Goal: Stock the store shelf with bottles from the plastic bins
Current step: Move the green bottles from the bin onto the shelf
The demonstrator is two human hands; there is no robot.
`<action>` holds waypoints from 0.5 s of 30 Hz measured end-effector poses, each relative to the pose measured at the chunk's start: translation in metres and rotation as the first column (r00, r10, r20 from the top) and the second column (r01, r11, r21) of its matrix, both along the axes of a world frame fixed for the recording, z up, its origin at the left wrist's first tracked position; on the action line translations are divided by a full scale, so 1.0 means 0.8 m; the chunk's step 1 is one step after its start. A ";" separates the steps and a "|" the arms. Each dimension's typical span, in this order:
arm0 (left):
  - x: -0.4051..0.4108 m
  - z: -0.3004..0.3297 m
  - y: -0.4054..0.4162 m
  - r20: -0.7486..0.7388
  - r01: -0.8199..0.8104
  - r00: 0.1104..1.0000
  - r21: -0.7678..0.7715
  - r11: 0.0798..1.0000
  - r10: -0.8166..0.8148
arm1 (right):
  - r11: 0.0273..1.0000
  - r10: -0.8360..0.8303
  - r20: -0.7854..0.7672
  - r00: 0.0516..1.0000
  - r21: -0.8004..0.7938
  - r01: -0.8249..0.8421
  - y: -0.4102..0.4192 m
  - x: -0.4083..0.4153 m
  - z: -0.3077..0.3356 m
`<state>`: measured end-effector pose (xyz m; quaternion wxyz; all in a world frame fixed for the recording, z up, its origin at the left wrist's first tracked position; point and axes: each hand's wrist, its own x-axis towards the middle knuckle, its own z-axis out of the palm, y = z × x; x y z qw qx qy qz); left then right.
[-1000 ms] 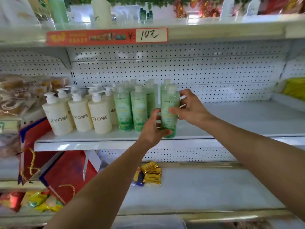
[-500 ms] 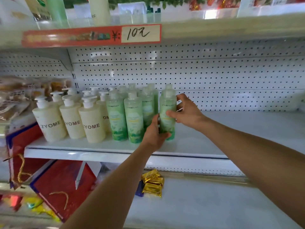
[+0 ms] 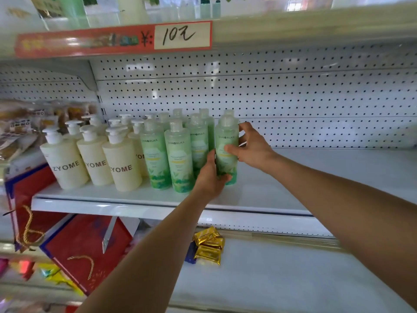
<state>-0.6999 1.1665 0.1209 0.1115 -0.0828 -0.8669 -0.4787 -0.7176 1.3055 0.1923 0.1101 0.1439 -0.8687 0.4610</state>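
While both hands grasp it, the green SHIRORUKA bottle (image 3: 226,150) stands at the right end of the green row on the middle shelf (image 3: 293,190): left hand (image 3: 211,177) cupping its base, right hand (image 3: 252,147) around its side. Placement appears nearly complete; next, release cleanly without toppling the neighbouring green bottles (image 3: 178,159).

Bright, even light falls from above, and shadows are faint. Glare streaks the red price strip (image 3: 112,40) and the white shelf (image 3: 316,177) edge. The top shelf's goods look washed out and soft. The left edge is smeared with blur, and straight shelf lines bow near the frame's borders.
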 end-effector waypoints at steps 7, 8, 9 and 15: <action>0.022 0.006 -0.001 -0.018 -0.131 0.991 -0.068 0.989 0.130 | 0.997 -0.060 -0.018 0.998 0.046 0.061 0.006 0.020 -0.009; 0.028 0.006 -0.004 -0.035 -0.142 0.990 -0.108 0.984 0.139 | 0.988 -0.094 -0.043 0.995 0.116 0.098 0.009 0.026 -0.013; 0.036 0.005 -0.008 -0.060 -0.150 0.988 -0.149 0.977 0.143 | 0.967 -0.131 -0.078 0.988 0.210 0.144 0.013 0.035 -0.016; 0.097 0.003 -0.039 -0.176 -0.181 0.975 -0.288 0.940 0.134 | 0.825 -0.125 -0.235 0.964 0.516 0.233 0.023 0.097 -0.037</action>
